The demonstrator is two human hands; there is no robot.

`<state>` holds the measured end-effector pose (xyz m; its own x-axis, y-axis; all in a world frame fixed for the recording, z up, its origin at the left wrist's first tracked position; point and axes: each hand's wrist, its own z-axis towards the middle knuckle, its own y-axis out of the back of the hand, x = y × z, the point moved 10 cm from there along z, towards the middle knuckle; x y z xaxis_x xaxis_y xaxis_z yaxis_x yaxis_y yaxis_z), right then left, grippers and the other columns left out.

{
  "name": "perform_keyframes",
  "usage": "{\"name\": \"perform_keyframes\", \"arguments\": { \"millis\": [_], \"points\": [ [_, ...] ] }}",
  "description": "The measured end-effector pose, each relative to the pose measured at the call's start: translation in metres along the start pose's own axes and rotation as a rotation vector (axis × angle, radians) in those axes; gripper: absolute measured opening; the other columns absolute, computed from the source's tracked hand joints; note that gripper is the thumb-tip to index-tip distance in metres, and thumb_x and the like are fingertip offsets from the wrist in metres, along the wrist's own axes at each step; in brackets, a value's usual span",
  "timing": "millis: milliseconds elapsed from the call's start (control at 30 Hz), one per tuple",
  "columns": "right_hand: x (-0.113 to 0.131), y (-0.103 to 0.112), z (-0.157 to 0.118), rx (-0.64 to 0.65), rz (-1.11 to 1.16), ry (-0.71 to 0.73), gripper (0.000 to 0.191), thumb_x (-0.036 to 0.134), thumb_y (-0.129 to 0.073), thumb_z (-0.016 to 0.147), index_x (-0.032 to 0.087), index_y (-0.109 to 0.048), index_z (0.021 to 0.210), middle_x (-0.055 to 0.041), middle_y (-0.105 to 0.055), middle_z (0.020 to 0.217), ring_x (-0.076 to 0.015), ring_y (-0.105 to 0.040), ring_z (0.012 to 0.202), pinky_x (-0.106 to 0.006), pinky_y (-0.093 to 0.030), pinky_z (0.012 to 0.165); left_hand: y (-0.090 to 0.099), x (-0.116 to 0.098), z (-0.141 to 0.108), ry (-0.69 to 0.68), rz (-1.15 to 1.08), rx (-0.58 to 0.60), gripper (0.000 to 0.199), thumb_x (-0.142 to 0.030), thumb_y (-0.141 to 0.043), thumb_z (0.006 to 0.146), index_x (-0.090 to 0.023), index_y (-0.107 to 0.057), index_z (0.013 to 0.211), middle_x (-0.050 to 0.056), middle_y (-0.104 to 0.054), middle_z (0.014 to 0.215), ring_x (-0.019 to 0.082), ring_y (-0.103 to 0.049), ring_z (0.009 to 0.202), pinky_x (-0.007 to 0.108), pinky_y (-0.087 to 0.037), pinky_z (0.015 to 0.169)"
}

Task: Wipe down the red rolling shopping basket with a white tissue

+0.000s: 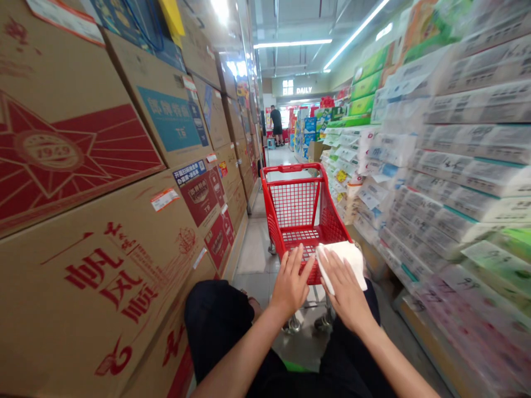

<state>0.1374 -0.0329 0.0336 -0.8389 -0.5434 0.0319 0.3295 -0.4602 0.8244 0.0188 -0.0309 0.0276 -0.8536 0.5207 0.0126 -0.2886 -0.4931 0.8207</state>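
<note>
A red plastic shopping cart (292, 205) stands right in front of my knees, its basket of open mesh facing me. My left hand (291, 281) rests at the near edge of the basket, fingers stretched and apart, holding nothing. With my right hand (343, 288) I hold a folded white cloth (352, 258) against the near right corner of the cart. The fingers lie across the cloth's top, and the cart's corner beneath is hidden.
Stacked cardboard boxes (95, 260) form a wall close on my left. Piled packs of tissue paper (468, 143) line the right side. A tiled aisle floor (254, 243) runs ahead. Far off, a person in dark clothes (276, 122) stands near a blue stool (271, 143).
</note>
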Motion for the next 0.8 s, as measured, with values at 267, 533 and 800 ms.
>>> {"name": "perform_keyframes", "arguments": {
  "millis": [267,533,800],
  "points": [
    [-0.065,0.017,-0.005,-0.075,-0.077,-0.104,0.070,0.020,-0.036,0.103,0.028,-0.007,0.166,-0.0034,-0.030,0.168,-0.0253,-0.026,0.156,-0.056,-0.021,0.128,-0.006,0.002,0.000,-0.039,-0.028,0.009,0.077,-0.010,-0.058,0.083,-0.016,-0.038,0.157,0.014,-0.009,0.173,0.033,-0.013,0.159,0.056,-0.024,0.127],
    [-0.001,-0.005,0.008,-0.026,0.074,0.002,0.069,0.026,-0.036,0.105,0.024,-0.004,0.166,-0.0051,-0.023,0.171,-0.0250,-0.018,0.158,-0.052,-0.025,0.127,-0.005,-0.001,0.006,0.003,-0.046,-0.047,0.082,-0.009,-0.065,0.081,-0.027,-0.039,0.157,0.008,0.010,0.173,0.043,-0.005,0.158,0.065,-0.026,0.123],
    [-0.063,0.007,-0.005,-0.065,0.071,-0.075,0.067,0.027,-0.034,0.106,0.027,-0.006,0.166,-0.0044,-0.021,0.171,-0.0275,-0.018,0.158,-0.056,-0.027,0.127,-0.002,-0.002,0.005,-0.068,-0.030,0.010,0.079,-0.013,-0.059,0.085,-0.017,-0.033,0.160,0.017,-0.009,0.172,0.037,-0.018,0.157,0.059,-0.025,0.125]
  ]
}}
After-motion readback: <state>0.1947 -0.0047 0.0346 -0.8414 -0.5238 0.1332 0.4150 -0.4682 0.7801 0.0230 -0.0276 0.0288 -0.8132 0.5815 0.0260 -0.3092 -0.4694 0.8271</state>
